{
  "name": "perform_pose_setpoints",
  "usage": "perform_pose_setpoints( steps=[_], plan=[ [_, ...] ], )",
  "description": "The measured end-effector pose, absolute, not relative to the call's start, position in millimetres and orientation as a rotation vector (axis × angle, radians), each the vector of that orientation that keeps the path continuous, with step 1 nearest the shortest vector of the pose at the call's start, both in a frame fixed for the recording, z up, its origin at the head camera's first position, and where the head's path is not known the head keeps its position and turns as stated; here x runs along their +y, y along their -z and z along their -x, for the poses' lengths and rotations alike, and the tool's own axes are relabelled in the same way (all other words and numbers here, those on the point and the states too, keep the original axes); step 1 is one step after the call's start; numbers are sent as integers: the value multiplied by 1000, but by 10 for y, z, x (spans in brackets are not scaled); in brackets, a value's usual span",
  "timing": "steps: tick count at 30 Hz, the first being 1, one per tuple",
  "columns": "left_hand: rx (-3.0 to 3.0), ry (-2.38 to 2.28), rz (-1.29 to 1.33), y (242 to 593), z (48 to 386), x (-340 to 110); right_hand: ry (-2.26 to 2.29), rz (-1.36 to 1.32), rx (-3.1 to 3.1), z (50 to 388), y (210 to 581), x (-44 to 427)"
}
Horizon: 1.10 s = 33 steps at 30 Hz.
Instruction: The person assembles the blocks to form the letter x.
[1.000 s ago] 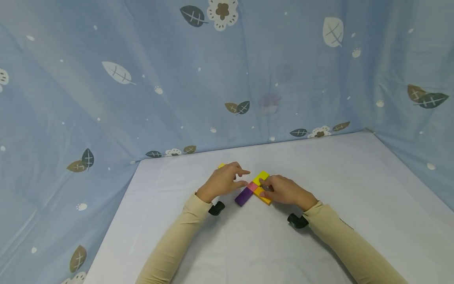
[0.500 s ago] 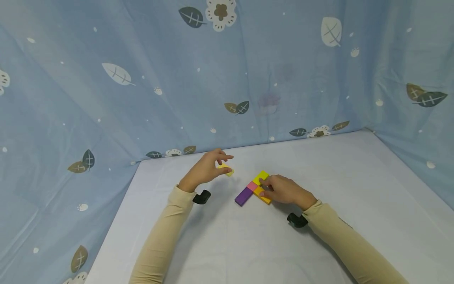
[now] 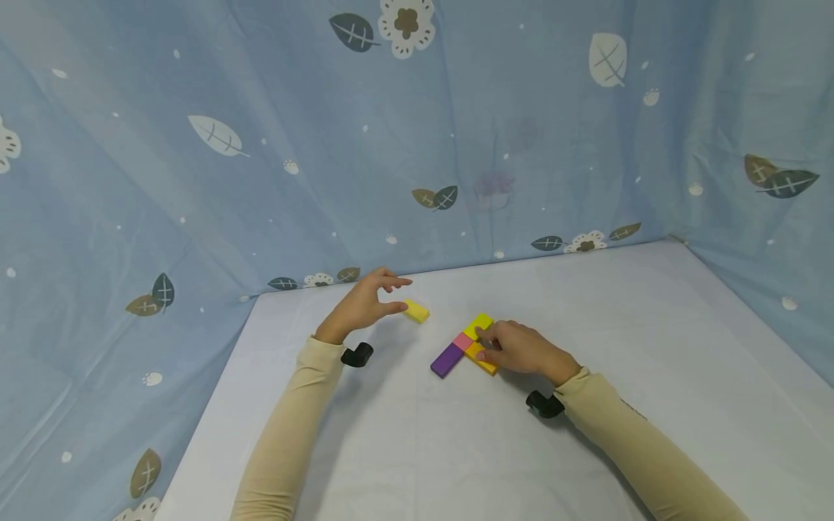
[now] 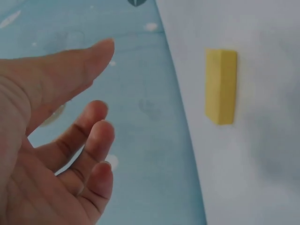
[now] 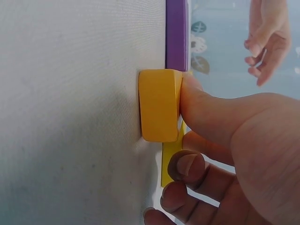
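A loose yellow block (image 3: pixel 417 311) lies on the white table just off the thumb tip of my left hand (image 3: pixel 362 302). My left fingers are spread with nothing between them; the left wrist view puts the yellow block (image 4: pixel 221 86) apart from them. Further right, a purple block (image 3: pixel 447 360), a small pink block (image 3: pixel 463 341) and a bright yellow block (image 3: pixel 480 325) form a line, with an orange block (image 3: pixel 485 362) branching off at the pink one. My right hand (image 3: pixel 529 351) rests thumb on the orange block (image 5: pixel 158 105) and index finger on the bright yellow one.
Behind the white table (image 3: pixel 417 434) hangs a blue curtain (image 3: pixel 417 130) printed with leaves and flowers. Black wrist cameras sit below both hands, the left camera (image 3: pixel 357 354) and the right camera (image 3: pixel 544 404) close above the cloth.
My left hand has moved left and away from the line of blocks, uncovering the loose yellow block. The right hand and the joined blocks stay in place.
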<state>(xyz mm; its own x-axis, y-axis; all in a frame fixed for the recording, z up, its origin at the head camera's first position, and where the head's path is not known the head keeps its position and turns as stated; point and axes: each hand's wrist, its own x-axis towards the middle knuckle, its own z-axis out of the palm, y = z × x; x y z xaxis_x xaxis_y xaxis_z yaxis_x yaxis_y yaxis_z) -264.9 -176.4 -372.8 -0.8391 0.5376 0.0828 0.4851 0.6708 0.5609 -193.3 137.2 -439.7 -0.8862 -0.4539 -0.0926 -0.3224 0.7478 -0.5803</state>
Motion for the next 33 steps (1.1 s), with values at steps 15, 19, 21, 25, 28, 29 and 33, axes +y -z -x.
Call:
perform_pose_setpoints(
  steps=[15,19,21,25,28,29,33],
  plan=[
    [2690,-957,-834,3952,2838,-1811,855,600,2712,1940,4399,1366],
    [2673,-952,-805,4022,2879,-1818,853,603,2710,1939,4397,1362],
    [2678,-936,-795,4054,2901,-1818,848,607,2710,1937,4389,1361],
    [2696,-894,-792,4113,2941,-1807,850,599,2707,1930,4373,1361],
    [2702,-866,-783,4159,2970,-1792,852,595,2707,1927,4366,1361],
    [2707,-858,-775,4172,2977,-1786,853,591,2705,1926,4365,1360],
    [2706,-853,-743,4218,2998,-1759,850,585,2703,1926,4362,1358]
  ],
)
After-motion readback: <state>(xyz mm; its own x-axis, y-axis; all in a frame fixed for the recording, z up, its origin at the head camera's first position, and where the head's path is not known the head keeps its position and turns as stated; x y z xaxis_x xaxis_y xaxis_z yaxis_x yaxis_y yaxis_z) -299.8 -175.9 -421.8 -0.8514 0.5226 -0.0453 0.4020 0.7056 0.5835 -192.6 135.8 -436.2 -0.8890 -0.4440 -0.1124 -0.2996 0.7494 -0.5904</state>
